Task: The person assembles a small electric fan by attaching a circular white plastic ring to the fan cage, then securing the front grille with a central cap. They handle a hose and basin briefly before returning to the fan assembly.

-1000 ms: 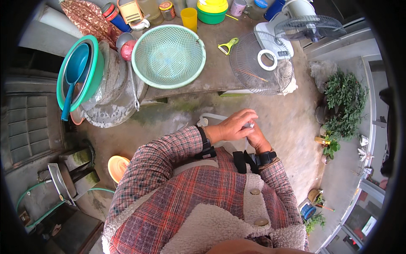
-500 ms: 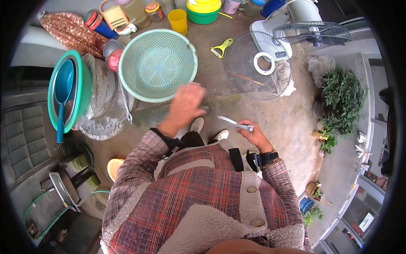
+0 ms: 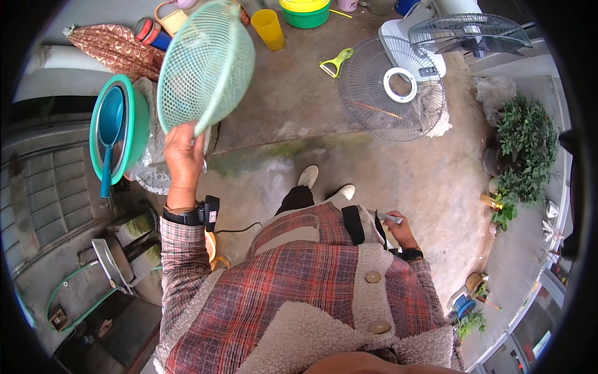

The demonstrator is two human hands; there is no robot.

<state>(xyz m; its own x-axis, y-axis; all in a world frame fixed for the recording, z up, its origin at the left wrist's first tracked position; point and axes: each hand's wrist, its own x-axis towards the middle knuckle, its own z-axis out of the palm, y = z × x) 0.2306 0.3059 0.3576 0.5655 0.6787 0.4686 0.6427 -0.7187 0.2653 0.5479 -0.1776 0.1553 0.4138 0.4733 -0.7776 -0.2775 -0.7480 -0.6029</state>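
Note:
A pale green plastic mesh basket (image 3: 208, 68) is tilted up on its side at the upper left, over the ground. My left hand (image 3: 182, 161) grips its near rim, fingers closed around the edge. Low at my right side, my right hand (image 3: 403, 233) is closed on a knife (image 3: 392, 218); only its light grey handle end shows clearly, and the blade is hard to make out against my clothing. A yellow-green peeler (image 3: 338, 61) lies on the ground right of the basket.
A wire fan guard (image 3: 361, 93) and a white fan (image 3: 395, 30) are at the far right. A yellow cup (image 3: 268, 31) and a green tub (image 3: 306, 17) stand at the back. Left sits a green basin (image 3: 138, 124) with a blue ladle (image 3: 110, 124). Potted plants (image 3: 529, 146) line the right wall.
My left hand has moved left and taken hold of the basket's rim, tilting the basket up. My right hand with the knife has drawn back closer to my body.

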